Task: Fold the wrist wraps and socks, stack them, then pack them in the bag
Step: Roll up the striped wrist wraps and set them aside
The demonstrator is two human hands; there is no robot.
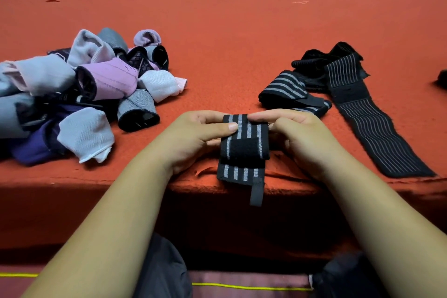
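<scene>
Wrist wrap (pixel 243 150), half rolled, pinched at its top by left grip (pixel 193 138) and right grip (pixel 302 138); socks (pixel 96 80) heaped nearby.

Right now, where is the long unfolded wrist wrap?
Head view: the long wrist wrap lies flat on the red table, right of the right hand, running from the black wrap pile to the near edge.

On the table (pixel 242 31), the sock pile (pixel 79 94) lies at our left. At the middle of the near edge we hold the wrist wrap (pixel 244 150) between our left hand (pixel 193 133) and right hand (pixel 297 135), its tail hanging over the edge. To our right, a folded wrap (pixel 287 91) lies before a bunched heap (pixel 321 63), and a long wrap (pixel 377 133) stretches just beside them to the near edge.
</scene>
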